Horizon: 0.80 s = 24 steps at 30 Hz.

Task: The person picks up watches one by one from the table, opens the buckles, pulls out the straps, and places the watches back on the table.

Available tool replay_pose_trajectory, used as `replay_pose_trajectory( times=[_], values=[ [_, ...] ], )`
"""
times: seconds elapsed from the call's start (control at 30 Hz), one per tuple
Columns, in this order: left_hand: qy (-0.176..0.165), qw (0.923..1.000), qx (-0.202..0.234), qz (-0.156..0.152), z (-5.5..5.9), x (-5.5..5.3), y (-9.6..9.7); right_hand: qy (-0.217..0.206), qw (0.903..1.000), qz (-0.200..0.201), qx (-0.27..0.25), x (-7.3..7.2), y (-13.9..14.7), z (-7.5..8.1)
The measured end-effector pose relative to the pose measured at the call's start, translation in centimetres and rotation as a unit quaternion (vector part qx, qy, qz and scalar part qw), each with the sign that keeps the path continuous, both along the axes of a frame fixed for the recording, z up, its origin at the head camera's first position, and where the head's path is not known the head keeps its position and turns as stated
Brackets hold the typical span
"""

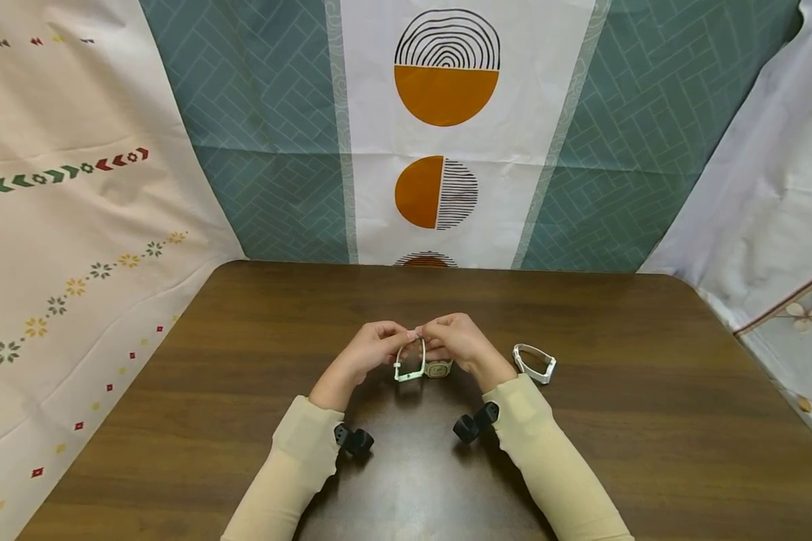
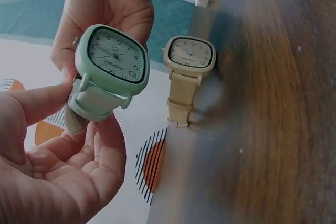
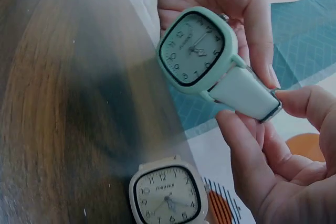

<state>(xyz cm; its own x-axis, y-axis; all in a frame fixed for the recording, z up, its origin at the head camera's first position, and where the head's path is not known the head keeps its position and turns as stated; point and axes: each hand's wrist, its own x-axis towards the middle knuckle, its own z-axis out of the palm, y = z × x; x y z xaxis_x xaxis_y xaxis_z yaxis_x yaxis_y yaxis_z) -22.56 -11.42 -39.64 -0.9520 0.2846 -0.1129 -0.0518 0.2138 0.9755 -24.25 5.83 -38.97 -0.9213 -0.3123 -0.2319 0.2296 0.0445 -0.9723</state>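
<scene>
A mint-green wristwatch (image 1: 410,376) with a squarish case hangs between both hands above the table, its strap forming a loop. My left hand (image 1: 372,347) pinches the strap near its upper end, thumb and fingers on either side of it. From the other side, my right hand (image 1: 459,342) pinches the strap where the ends meet; the strap end and buckle are partly covered by fingers. The green dial (image 2: 114,59) faces away from the hands. Just beyond it, a beige wristwatch (image 2: 190,54) lies on the table, close to the right hand's fingers.
A white wristwatch (image 1: 534,364) stands on its side on the brown wooden table (image 1: 649,391), right of the right hand. A patterned cloth (image 1: 433,150) hangs behind the table's far edge, with pale cloths at both sides.
</scene>
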Motion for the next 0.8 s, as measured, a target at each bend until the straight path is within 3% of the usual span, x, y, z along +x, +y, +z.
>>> replay_pose_trajectory(
  times=[0.13, 0.23, 0.5, 0.63, 0.8],
  values=[
    [0.002, 0.9999, 0.008, -0.015, 0.27, 0.19, -0.04, 0.017, 0.9995, -0.008, 0.025, 0.09, -0.24, -0.01],
    [-0.006, 0.9999, 0.009, -0.009, 0.41, 0.31, 0.00, 0.024, 0.9991, -0.014, 0.033, 0.22, -0.37, -0.02],
    [-0.019, 0.9996, 0.018, 0.006, 0.63, 0.19, 0.02, 0.019, 0.9993, -0.031, 0.007, 0.13, -0.59, -0.07],
    [-0.009, 0.9998, 0.014, -0.005, 0.69, 0.01, 0.03, 0.012, 0.9998, -0.017, 0.002, 0.08, -0.39, 0.09],
    [-0.001, 0.9995, 0.002, -0.033, 0.50, -0.08, -0.17, 0.007, 0.9992, 0.036, 0.013, 0.05, 0.18, 0.27]
  ],
)
